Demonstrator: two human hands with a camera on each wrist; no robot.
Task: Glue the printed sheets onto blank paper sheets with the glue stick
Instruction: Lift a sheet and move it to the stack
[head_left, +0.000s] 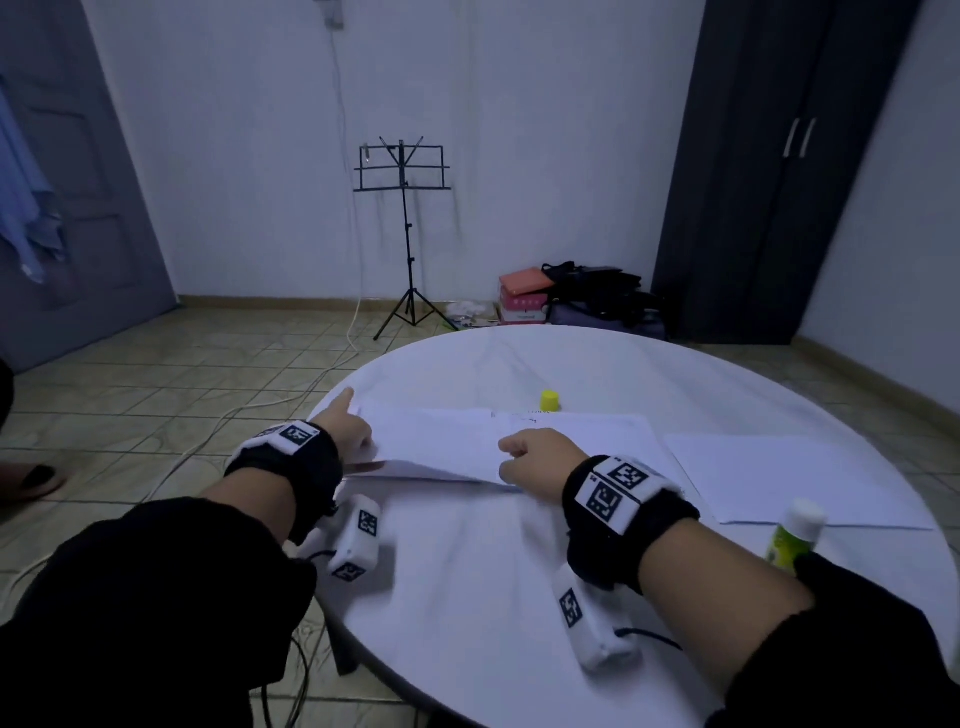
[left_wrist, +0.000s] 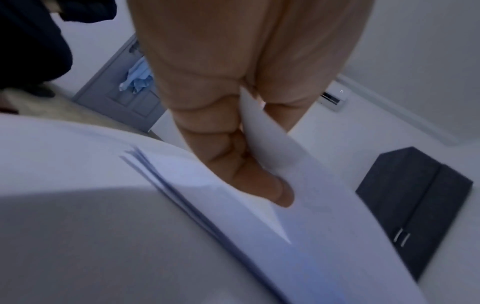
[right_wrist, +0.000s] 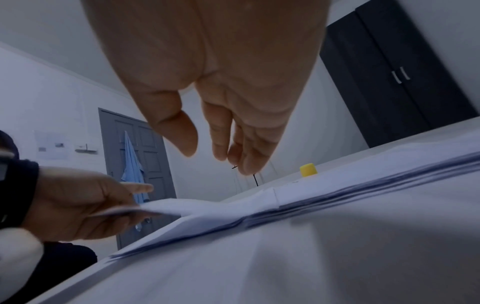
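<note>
Left hand (left_wrist: 215, 115) pinches top sheet (left_wrist: 259, 131) off stack (right_wrist: 324, 197) — right hand (right_wrist: 221, 102) loose, empty; yellow cap (head_left: 549, 401) off glue stick (head_left: 792, 535).

From head height we look forward and down over the round counter (head_left: 519, 597) toward the far wall. Our left wrist view skims close along the fingers (left_wrist: 249, 181) onto the paper stack (left_wrist: 298, 257). Our right wrist view sits low by the counter, facing the door (right_wrist: 145, 164). All three share the stack.
</note>
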